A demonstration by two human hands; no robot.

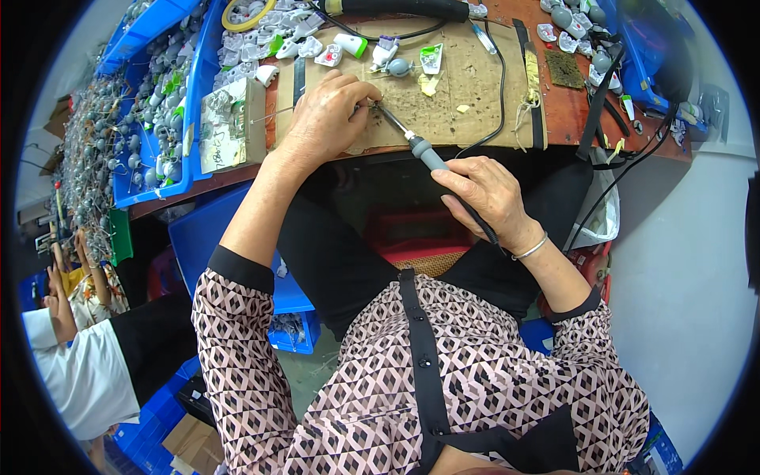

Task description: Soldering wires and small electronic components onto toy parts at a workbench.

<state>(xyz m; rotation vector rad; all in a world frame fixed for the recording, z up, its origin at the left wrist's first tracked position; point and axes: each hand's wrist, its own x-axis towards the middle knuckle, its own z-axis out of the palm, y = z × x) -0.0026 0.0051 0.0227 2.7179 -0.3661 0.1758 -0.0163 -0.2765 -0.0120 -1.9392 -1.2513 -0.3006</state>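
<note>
The right hand (489, 192) grips a soldering iron (413, 140), tip at the left hand (326, 117). The left hand pinches a small part on cardboard (467, 79).

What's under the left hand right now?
The left hand rests on the cardboard mat, pinching a small part at the soldering iron tip. The part is mostly covered by the fingers, so its shape cannot be seen.

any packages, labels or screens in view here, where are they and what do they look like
Printed card: left end of the bench, beside the left hand; upright rectangle, pale with green and dark markings.
Small white packs: back of the cardboard mat; some with green or red patches.
Yellow strip label: right edge of the mat; narrow, long.
No screens show.
</note>
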